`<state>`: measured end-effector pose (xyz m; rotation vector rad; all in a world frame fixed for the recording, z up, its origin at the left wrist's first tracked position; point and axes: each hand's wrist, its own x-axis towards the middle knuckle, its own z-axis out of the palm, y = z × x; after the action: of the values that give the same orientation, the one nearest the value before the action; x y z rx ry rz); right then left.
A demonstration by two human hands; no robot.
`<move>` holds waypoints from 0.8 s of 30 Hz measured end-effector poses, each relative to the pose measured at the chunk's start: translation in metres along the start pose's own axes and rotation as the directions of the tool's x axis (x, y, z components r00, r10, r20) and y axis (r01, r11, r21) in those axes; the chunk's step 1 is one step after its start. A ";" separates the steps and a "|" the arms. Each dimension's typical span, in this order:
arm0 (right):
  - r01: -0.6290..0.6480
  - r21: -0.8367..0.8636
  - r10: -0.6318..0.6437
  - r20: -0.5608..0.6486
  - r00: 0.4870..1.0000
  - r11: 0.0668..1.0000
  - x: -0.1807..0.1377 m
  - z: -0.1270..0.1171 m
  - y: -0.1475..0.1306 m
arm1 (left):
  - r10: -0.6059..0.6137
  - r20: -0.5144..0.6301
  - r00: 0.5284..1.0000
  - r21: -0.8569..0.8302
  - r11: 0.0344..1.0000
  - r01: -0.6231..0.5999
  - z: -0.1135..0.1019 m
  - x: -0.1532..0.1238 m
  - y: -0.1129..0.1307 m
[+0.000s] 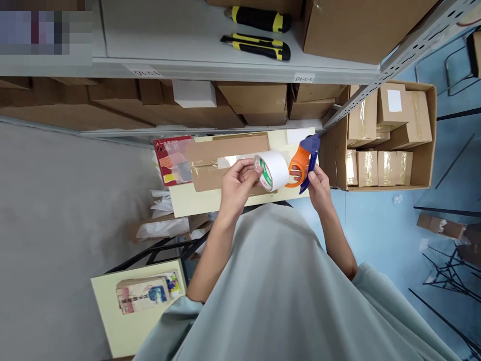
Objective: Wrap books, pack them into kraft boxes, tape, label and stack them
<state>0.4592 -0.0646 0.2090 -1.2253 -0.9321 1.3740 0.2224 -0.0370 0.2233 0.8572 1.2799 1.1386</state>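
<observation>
Between thumb and fingers, my left hand grips a wide roll of white tape with a green and white label inside its core. My right hand is closed around an orange and blue tape dispenser, some fingers passing behind it. The roll and the dispenser are side by side; whether they touch, I cannot tell. Under both hands, a flat cardboard box with clear tape across it lies on a pale yellow table. A red packet lies at the table's left end.
Two utility knives lie on the grey shelf above, beside a carton. Cardboard boxes line the shelf below. An open carton at right holds several smaller boxes. Booklets lie on a second table.
</observation>
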 end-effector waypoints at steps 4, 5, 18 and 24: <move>0.009 -0.024 -0.010 -0.009 1.000 1.000 -0.011 -0.006 0.001 | -0.012 0.046 0.999 0.016 1.000 0.011 0.008 -0.015 -0.006; 0.011 -0.013 -0.011 -0.030 0.999 1.000 -0.016 -0.008 0.002 | -0.020 0.066 0.998 0.023 1.000 0.019 0.010 -0.018 -0.007; 0.012 0.142 0.041 -0.362 0.931 0.990 -0.094 -0.007 0.024 | -0.037 0.324 0.945 0.099 0.995 0.005 0.020 -0.027 -0.015; 0.109 -0.007 -0.107 -0.287 0.952 0.994 -0.088 0.003 0.004 | -0.014 0.325 0.946 0.020 1.000 0.008 0.004 -0.044 -0.001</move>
<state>0.4513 -0.1513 0.2221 -1.3065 -0.7754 1.0778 0.2298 -0.0786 0.2350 1.0047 1.0214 0.9316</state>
